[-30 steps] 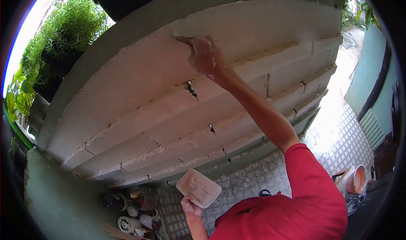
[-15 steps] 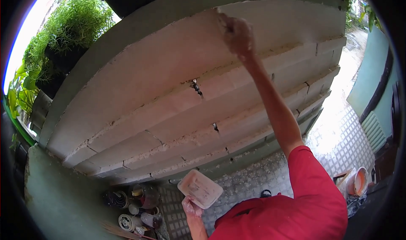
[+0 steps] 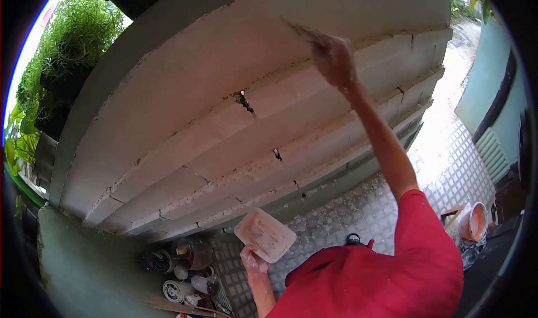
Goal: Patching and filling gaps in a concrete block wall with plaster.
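Observation:
My right hand (image 3: pixel 336 63), dusted with white, grips a thin putty knife (image 3: pixel 302 31), its kind blurred by motion. The blade meets the smooth upper band of a pale plastered wall (image 3: pixel 224 54), a little below the green rim. Lower down, at my left side, my left hand (image 3: pixel 253 259) pinches the edge of a shallow white rectangular plastic tub (image 3: pixel 266 231). Smears of pale paste coat the tub's inside. Between the two hands the wall drops in several stepped ledges (image 3: pixel 224 127), with dark gaps (image 3: pixel 244 102) and cracks along them.
Several jars, pots and cans (image 3: pixel 182 289) crowd the floor corner at lower left, beside a broom-like bundle (image 3: pixel 168 305). An orange-lined bucket (image 3: pixel 474 222) stands at the right. Potted greenery (image 3: pixel 70 46) lines the wall top at left. Patterned tiles (image 3: pixel 330 228) cover the floor, splattered white.
My right hand has come down and away from the wall's upper rim, with the tool tilted flatter. The whole view has shifted slightly. My left hand keeps the tub in about the same place.

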Action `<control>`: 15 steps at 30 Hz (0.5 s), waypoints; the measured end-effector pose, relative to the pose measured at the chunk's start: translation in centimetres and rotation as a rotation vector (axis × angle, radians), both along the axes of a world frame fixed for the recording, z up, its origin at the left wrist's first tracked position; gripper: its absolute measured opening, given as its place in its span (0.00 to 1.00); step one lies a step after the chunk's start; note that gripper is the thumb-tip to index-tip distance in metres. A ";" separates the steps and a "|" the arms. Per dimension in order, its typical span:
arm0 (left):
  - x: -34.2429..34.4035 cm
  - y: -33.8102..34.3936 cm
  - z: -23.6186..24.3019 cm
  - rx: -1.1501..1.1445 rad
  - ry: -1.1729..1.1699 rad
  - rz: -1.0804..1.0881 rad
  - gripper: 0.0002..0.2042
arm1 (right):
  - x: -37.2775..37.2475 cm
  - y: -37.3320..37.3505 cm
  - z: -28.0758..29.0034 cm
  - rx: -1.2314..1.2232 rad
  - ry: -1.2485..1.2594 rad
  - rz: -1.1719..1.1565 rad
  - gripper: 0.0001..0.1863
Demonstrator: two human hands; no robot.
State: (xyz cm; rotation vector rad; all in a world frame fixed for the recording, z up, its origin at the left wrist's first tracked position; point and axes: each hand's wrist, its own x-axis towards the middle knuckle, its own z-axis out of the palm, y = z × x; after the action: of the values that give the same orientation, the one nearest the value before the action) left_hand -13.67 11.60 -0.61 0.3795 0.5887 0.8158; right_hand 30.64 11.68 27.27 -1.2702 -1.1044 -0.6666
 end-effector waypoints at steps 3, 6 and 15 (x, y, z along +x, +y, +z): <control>-0.2 0.0 -0.1 -0.029 -0.006 0.010 0.33 | 2.3 -1.7 -1.3 -0.260 -0.288 -0.119 0.20; 0.0 0.3 0.0 -0.069 -0.031 -0.032 0.34 | 4.2 -1.0 -2.2 -0.244 -0.597 -0.259 0.25; 3.1 0.4 0.0 -0.137 0.028 -0.009 0.34 | 6.6 -0.1 -5.4 -0.534 -0.499 -0.263 0.29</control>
State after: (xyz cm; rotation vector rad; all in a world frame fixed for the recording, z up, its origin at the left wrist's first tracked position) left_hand -10.54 11.97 -0.58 0.2683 0.6647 0.7584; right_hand 37.26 11.58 21.90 -1.7821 -1.6104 -0.9590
